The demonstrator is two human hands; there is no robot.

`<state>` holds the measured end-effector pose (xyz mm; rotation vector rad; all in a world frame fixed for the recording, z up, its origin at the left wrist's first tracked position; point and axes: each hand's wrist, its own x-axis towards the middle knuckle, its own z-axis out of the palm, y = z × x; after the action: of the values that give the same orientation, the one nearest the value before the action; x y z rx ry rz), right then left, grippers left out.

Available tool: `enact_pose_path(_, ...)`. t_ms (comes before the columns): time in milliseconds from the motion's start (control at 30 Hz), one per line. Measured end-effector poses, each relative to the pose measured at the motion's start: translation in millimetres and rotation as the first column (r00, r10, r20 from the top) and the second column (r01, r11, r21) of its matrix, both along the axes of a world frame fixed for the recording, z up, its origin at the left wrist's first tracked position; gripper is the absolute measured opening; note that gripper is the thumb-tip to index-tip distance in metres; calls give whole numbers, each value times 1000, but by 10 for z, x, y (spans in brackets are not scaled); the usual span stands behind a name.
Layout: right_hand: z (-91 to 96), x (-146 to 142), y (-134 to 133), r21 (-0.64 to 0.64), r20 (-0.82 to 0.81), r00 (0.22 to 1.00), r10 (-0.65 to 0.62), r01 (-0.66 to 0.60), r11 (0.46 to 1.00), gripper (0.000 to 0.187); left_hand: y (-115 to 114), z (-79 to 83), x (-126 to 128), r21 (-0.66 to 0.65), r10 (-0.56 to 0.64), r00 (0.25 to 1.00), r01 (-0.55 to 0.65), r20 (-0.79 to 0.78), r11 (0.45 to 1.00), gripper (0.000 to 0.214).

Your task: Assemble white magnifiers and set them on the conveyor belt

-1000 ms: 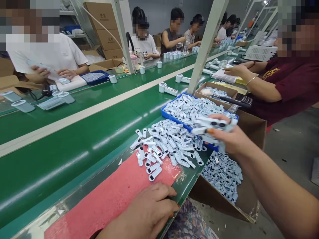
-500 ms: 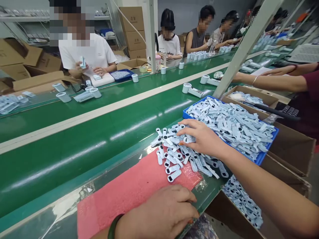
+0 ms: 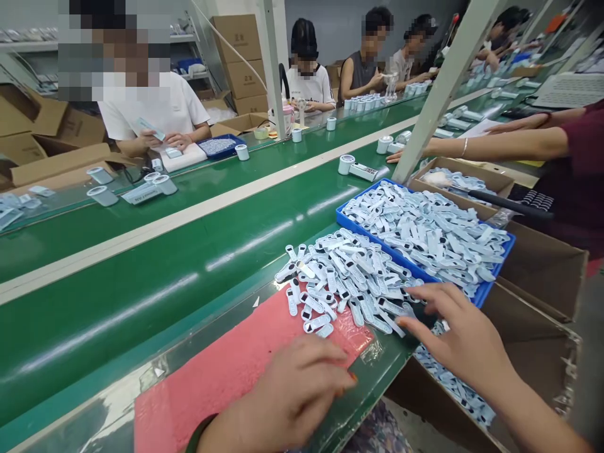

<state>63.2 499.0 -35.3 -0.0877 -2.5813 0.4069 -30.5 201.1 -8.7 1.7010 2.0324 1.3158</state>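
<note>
Parts (image 3: pixel 346 280), small pale blue plastic pieces, lie heaped on the green table (image 3: pixel 141 296) between pink mat (image 3: pixel 226 377) and blue tray (image 3: pixel 493 286). Right hand (image 3: pixel 460 340) hovers spread and empty beside the heap's near right edge; left hand (image 3: pixel 292 393) rests loosely curled on the mat, holding nothing.

Head camera looks forward-down, close over workbench (image 3: pixel 141 296).

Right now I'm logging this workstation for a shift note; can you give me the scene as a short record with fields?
Setting: green conveyor belt, other people seated along it
Left hand: resting on the pink mat, holding nothing visible
Right hand: fingers spread at the edge of the loose pile of pale blue parts
Blue tray: heaped with the same parts
Cardboard box: beside the bench, more parts inside
</note>
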Motion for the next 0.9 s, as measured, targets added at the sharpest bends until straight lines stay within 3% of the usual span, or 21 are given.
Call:
enact_pose_path(67,-113,152,-15,-47,52,998,-25,28,999,51,-42,56,-74,32,175,982,-178,71,984,32)
enact_pose_path(167,-197,200,-24,-64,91,995,-29,35,997,55,-67,150,-282,4,411,901,-416,139,909,24)
enact_pose_path(267,-217,105,-44,4,82,995,-63,63,998,57,-18,169,-631,-69,528,842,-523,107,849,27)
enact_pose_path(367,-220,-32,-101,56,56,994,-92,89,995,59,109,73,-1033,-174,598,801,-591,-11,788,40)
enact_pose_path(467,-223,-145,-165,59,-1,997,-80,80,995,57,297,-58,-1316,-255,589,806,-582,-58,772,51)
enact_pose_path(567,-230,-202,-200,13,-32,996,-81,81,997,55,478,-137,-1357,-291,528,847,-522,-64,802,55)
enact_pose_path(700,-251,-222,-187,-45,-50,993,-106,103,994,50,547,-134,-1112,-290,430,898,-438,-94,851,56)
enact_pose_path(900,-300,-261,-149,-73,-60,992,-111,107,992,35,280,-58,-737,-281,283,927,-347,-244,895,51)
